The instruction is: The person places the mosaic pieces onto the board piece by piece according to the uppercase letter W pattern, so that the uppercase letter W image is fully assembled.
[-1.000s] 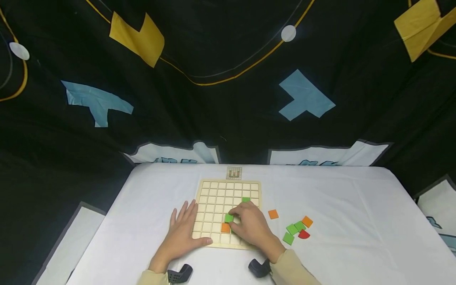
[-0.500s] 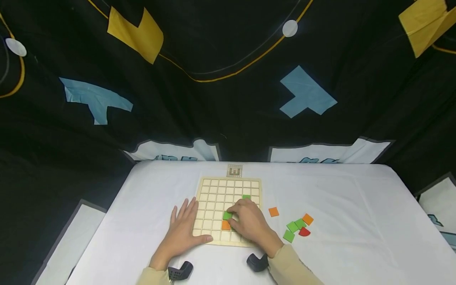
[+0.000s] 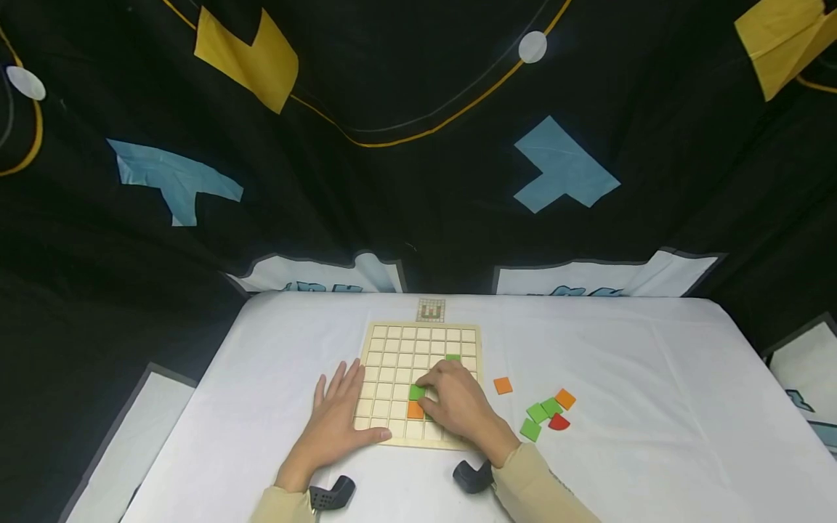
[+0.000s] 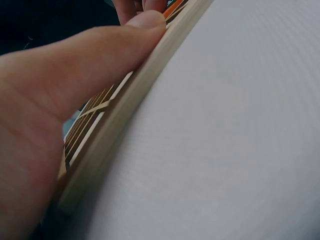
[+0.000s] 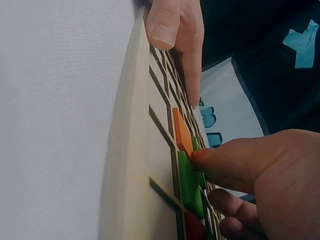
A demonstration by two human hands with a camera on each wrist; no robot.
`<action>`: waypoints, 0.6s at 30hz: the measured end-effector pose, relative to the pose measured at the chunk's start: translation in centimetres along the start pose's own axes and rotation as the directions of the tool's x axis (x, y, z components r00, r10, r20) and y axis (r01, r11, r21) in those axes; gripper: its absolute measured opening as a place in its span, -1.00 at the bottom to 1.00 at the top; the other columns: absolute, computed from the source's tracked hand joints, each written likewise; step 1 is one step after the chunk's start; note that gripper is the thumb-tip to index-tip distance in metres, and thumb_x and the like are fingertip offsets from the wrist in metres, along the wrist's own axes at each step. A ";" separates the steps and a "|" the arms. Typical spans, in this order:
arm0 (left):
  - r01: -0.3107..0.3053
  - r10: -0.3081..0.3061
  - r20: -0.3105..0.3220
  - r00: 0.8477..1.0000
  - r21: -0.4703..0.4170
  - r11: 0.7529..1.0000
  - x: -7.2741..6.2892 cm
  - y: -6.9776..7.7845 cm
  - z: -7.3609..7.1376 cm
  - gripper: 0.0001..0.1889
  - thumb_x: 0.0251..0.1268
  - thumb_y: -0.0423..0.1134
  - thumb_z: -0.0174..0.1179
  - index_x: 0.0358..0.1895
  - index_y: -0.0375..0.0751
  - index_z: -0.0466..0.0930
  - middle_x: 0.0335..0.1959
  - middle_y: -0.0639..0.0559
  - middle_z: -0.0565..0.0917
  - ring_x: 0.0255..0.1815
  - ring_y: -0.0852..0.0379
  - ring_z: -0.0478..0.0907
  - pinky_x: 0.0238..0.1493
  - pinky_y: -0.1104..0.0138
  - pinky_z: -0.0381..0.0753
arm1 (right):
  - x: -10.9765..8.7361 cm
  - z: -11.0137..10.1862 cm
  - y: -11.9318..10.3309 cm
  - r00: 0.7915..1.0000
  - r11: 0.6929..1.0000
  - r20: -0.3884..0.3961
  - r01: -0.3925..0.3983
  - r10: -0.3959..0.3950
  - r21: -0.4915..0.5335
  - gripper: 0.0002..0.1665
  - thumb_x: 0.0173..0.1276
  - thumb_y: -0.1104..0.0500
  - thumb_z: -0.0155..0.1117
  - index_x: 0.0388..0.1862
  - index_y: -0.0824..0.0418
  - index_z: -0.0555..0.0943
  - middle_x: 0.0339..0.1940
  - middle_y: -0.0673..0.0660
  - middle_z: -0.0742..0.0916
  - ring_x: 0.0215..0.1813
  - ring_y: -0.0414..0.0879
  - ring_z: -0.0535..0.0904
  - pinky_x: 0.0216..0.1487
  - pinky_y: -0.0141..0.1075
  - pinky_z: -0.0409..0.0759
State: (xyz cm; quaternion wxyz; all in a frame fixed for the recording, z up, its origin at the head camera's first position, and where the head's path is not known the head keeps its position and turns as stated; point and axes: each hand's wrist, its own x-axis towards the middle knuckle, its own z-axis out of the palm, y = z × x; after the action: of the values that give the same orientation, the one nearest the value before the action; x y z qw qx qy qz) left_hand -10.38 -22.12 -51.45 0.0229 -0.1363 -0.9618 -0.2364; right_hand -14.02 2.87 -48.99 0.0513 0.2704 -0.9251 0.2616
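Observation:
A wooden grid board [image 3: 386,347] lies on the white table. My left hand [image 3: 340,418] rests at its left side with fingers spread and thumb on the front edge. My right hand [image 3: 463,403] is over the board, thumb and index finger pinching a green square tile [image 3: 416,392] that sits in a cell. Just in front of it lies an orange square tile [image 3: 415,410]. Farther back is a green tile [image 3: 453,357], partly behind the right hand. In the right wrist view, another green tile [image 5: 190,185] and a red tile [image 5: 194,227] show on the board beneath the fingers.
Right of the board lie a lone orange tile [image 3: 503,386] and a loose group with several green tiles [image 3: 530,430], an orange tile [image 3: 565,399] and a red quarter-round tile [image 3: 559,422]. A small printed grid card [image 3: 431,310] lies behind the board. A dark curtain [image 3: 418,218] hangs beyond.
The green tile in my right fingers has shifted slightly left, lining up behind the orange tile in its cell. My left hand stays put. The head view has tilted slightly.

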 end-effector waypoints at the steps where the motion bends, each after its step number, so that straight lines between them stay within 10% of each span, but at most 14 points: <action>1: 0.000 0.000 -0.001 1.000 0.002 1.000 0.0 0.0 0.0 0.31 -0.09 0.50 0.32 0.56 -0.41 0.06 0.60 -0.26 0.08 0.62 -0.31 -0.14 0.48 -0.30 -0.33 | 0.0 0.0 0.0 1.000 1.000 -0.001 0.001 -0.001 0.006 -0.73 0.21 0.11 0.46 -0.10 0.11 0.79 -0.18 -0.03 0.72 -0.03 -0.11 0.55 0.03 -0.24 0.56; 18: -0.016 0.015 -0.021 1.000 -0.014 1.000 0.0 0.0 0.0 0.31 -0.10 0.48 0.35 0.56 -0.41 0.07 0.60 -0.27 0.08 0.61 -0.33 -0.13 0.47 -0.30 -0.33 | -2.2 -1.5 1.6 0.995 0.986 -0.083 -0.046 0.060 0.162 -0.76 0.26 0.12 0.45 -0.08 0.05 0.77 -0.10 -0.10 0.70 0.04 -0.14 0.54 0.07 -0.19 0.57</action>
State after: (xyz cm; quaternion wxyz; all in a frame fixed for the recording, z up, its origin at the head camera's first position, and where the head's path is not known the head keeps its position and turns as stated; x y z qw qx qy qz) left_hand -10.38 -22.15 -51.50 0.0339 -0.1414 -0.9587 -0.2444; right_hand -13.06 5.78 -48.96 0.0629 0.2372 -0.9049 0.3477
